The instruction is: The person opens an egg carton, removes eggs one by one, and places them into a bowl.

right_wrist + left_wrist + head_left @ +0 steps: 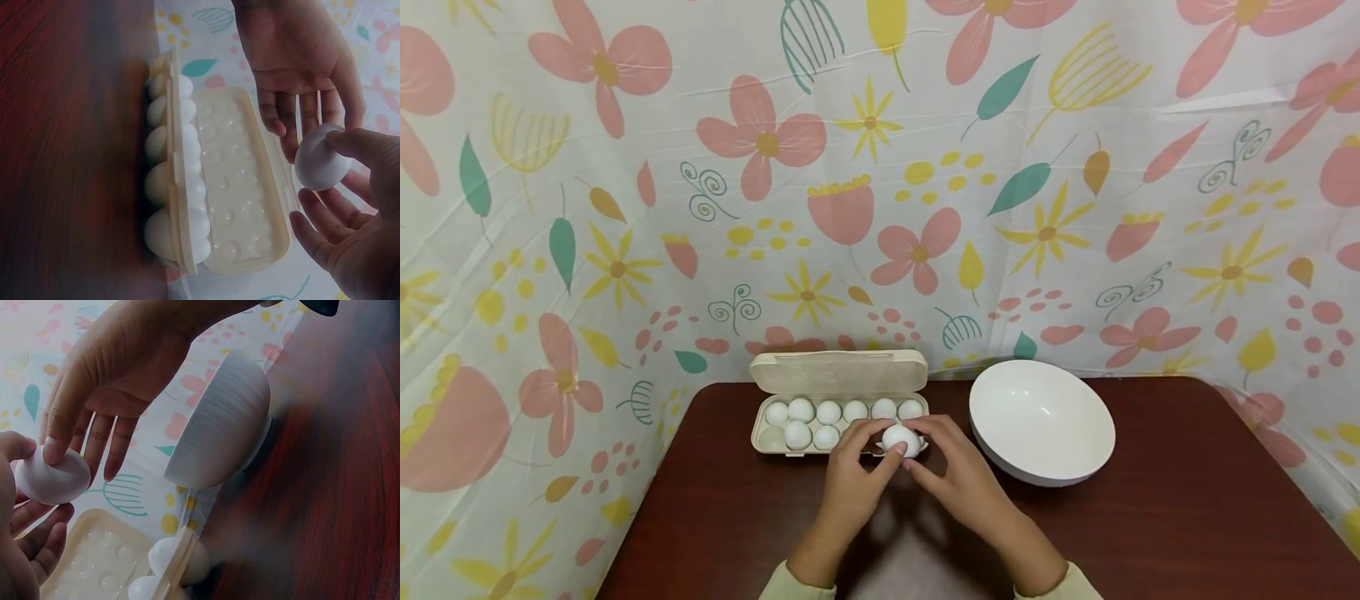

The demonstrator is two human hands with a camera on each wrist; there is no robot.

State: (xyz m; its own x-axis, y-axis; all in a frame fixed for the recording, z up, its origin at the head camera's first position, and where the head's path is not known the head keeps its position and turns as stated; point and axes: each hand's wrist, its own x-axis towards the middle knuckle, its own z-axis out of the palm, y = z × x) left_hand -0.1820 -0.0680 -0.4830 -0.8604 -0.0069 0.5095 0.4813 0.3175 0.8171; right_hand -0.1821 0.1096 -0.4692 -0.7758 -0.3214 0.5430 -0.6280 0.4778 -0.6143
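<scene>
A white egg [901,442] is held up between both hands, just in front of the egg carton [838,379]. My left hand [853,479] grips it from the left with thumb and fingertips. From the right, my right hand [961,479] pinches the same egg, its thumb low and its fingers on the upper side. In the right wrist view the egg's shell [322,159] looks smooth, with no visible crack. The cream carton stands with its lid raised and holds several white eggs [828,412]. Its front left cup holds no egg; the hands hide part of its front row.
A large white bowl [1042,421] stands on the dark red-brown table [1187,500], right of the carton. Behind the table hangs a white cloth [1075,317] with a flower and leaf print, close to the carton and bowl.
</scene>
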